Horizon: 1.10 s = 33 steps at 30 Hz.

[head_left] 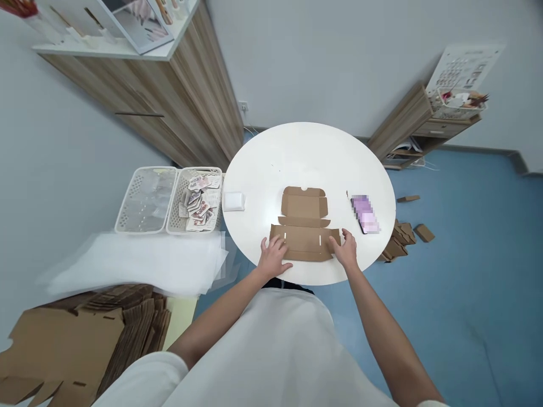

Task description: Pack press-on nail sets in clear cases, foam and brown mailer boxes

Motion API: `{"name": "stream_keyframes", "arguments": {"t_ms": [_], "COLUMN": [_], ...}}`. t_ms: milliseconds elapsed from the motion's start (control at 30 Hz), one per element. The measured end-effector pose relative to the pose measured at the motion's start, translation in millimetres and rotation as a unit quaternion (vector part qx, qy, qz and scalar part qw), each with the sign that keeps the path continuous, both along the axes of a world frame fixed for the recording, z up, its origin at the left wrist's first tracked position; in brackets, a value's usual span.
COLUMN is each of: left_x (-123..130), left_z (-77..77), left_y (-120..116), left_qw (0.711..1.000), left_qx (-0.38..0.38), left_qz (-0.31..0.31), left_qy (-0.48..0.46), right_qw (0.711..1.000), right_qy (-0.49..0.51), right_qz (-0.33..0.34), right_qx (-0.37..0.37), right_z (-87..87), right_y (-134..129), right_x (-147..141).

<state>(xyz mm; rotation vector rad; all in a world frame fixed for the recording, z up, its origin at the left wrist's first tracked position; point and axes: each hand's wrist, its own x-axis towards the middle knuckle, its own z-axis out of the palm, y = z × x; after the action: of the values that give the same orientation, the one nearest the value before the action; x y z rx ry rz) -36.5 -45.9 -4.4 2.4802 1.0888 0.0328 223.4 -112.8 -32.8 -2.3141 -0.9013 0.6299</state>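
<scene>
Brown flat cardboard box blank laid open near front edge of rounded white table. Left hand spread over left end; right hand spread at right end flap. Creases best pressed evenly, blank kept square.

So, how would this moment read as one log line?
left hand: on unfolded brown cardboard box, left end | right hand: at its right end | surface: round white table | left edge: white rectangular packet
</scene>
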Motion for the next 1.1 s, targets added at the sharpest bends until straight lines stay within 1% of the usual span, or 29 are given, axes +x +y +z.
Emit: {"name": "stream_keyframes", "arguments": {"t_ms": [33, 100, 267, 333, 433, 500, 567, 700, 800, 867, 1000, 1100], "left_x": [2, 6, 11, 11, 13, 16, 21, 36, 47, 52, 57, 57], "left_z": [-2.4, -8.5, -21.7, -24.2, -25.6, -24.7, -21.9, -13.2, -7.1, -4.4, -3.5, -5.9], "left_y": [2, 4, 4, 3, 1, 1, 2, 13, 27, 36, 46, 47], "left_qw": [1.0, 0.998, 0.996, 0.995, 0.994, 0.994, 0.996, 0.995, 0.99, 0.985, 0.981, 0.983], "left_qx": [-0.003, -0.005, -0.012, -0.01, 0.0, 0.007, 0.016, 0.024, 0.023, 0.029, 0.033, 0.024], "left_qz": [-0.027, -0.056, -0.082, -0.09, -0.093, -0.082, -0.061, -0.014, 0.024, 0.038, 0.024, 0.009], "left_qy": [0.001, 0.003, 0.033, 0.051, 0.064, 0.066, 0.068, 0.095, 0.139, 0.164, 0.188, 0.184], "right_qw": [1.0, 0.999, 0.996, 0.993, 0.989, 0.985, 0.985, 0.987, 0.983, 0.977, 0.966, 0.963], "right_qy": [-0.002, 0.002, 0.032, 0.048, 0.101, 0.137, 0.144, 0.121, 0.135, 0.151, 0.167, 0.143], "right_qz": [0.016, 0.039, 0.084, 0.103, 0.109, 0.102, 0.095, 0.099, 0.126, 0.149, 0.192, 0.226], "right_qx": [-0.003, -0.007, -0.02, -0.024, -0.019, -0.009, -0.009, -0.027, -0.02, -0.018, -0.035, -0.045], "right_z": [3.6, 9.9, 16.4, 15.1, 8.6, 2.5, -3.1, -8.2, -6.8, -5.3, -2.9, 1.4], "right_y": [6, 20, 54, 66, 82, 91, 97, 103, 104, 103, 99, 93], "right_x": [3, 9, 19, 22, 25, 26, 28, 31, 35, 38, 41, 39]}}
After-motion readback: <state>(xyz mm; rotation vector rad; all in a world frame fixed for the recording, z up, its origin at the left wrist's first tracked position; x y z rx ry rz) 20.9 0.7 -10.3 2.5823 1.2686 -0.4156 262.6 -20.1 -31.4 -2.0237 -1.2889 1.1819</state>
